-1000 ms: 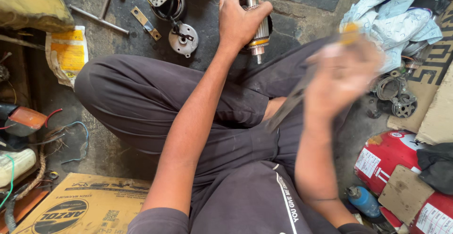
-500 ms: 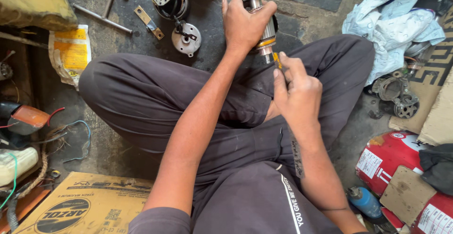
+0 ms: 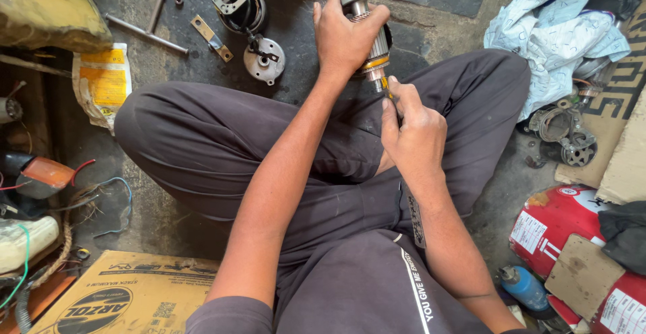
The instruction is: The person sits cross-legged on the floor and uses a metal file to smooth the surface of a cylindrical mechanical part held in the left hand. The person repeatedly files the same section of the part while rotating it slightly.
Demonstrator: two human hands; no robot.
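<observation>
Closest to the camera there's a cardboard box [image 3: 128, 297] bottom left and a red cylinder [image 3: 558, 223] bottom right, with the crossed legs in dark trousers [image 3: 222, 152] between them. Right hand [image 3: 414, 132] sits just over the lap, fingers pinched narrow round a thin tool whose flat blade [image 3: 414, 216] runs back along the forearm; its tip meets the bottom end of the armature. Left hand [image 3: 346, 38] is a bit further out, wrapped tight round the armature [image 3: 367, 34], which stands nearly upright over the floor just past the knees, shaft poking out above the knuckles. Beyond that on the dark floor: a round metal cover [image 3: 264, 58], a motor housing [image 3: 237, 1], a steel rod [image 3: 145, 33], and a pale cloth [image 3: 555, 34] off to the right
</observation>
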